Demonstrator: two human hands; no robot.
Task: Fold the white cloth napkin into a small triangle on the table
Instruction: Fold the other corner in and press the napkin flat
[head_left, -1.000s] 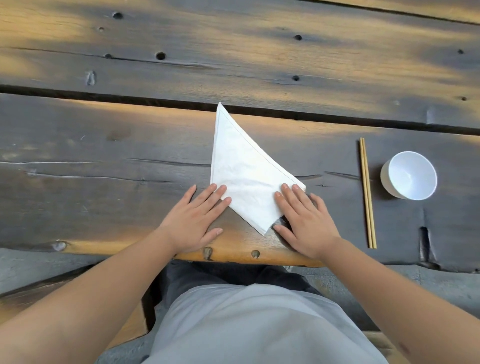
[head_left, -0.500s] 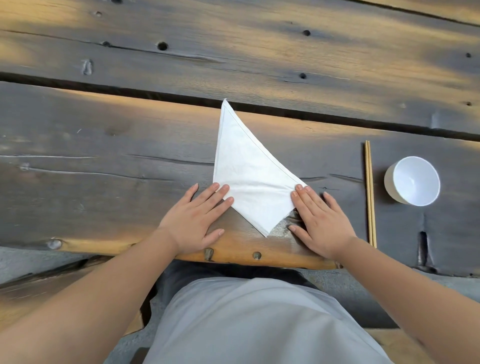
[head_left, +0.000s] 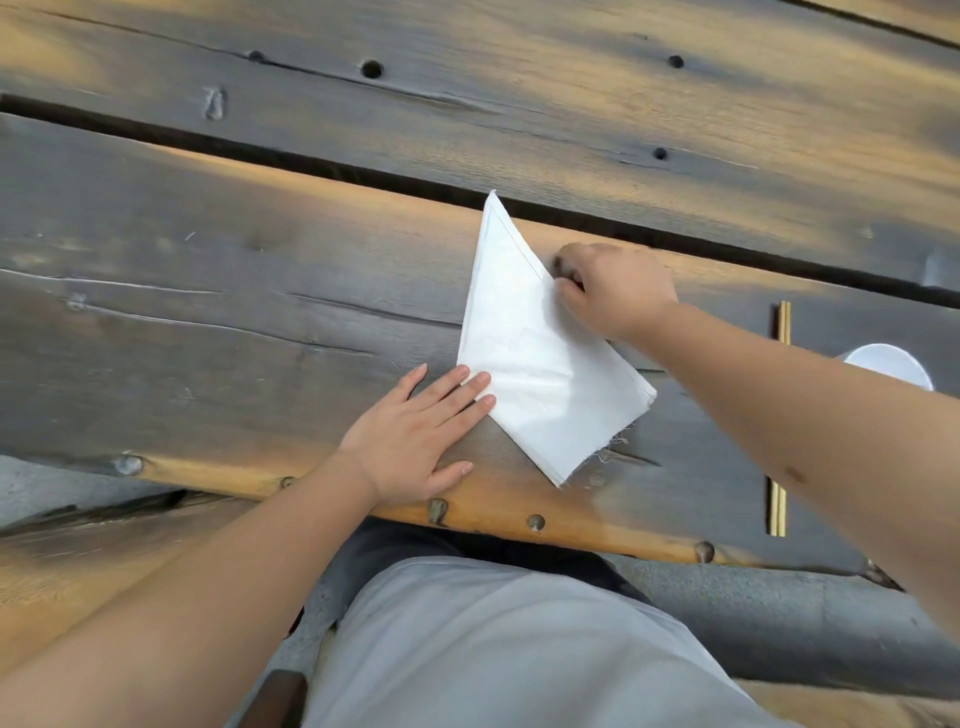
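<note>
Two hands: we have both at the napkin (head_left: 524, 364), which lies flat as a triangle on the table (head_left: 208, 312), close to its near edge, with one tip pointing away from us.
Left hand (head_left: 415, 436): the fingers are straight and together, and their tips press the napkin's left corner. We judge that this pins the layers so they cannot slide.
Right hand (head_left: 613, 291): the fingers are curled at the long hemmed edge and seem to pinch it. We cannot tell whether this is to lift the edge or to square the layers.
Shape: the napkin is a triangle, with loose threads at its near-right corner. This fits either a further halving fold or a last tidy.
Aside: the chopsticks (head_left: 777, 499) and bowl (head_left: 888, 366) sit well to the right, apart from the cloth, which we judge leaves room for folding.
</note>
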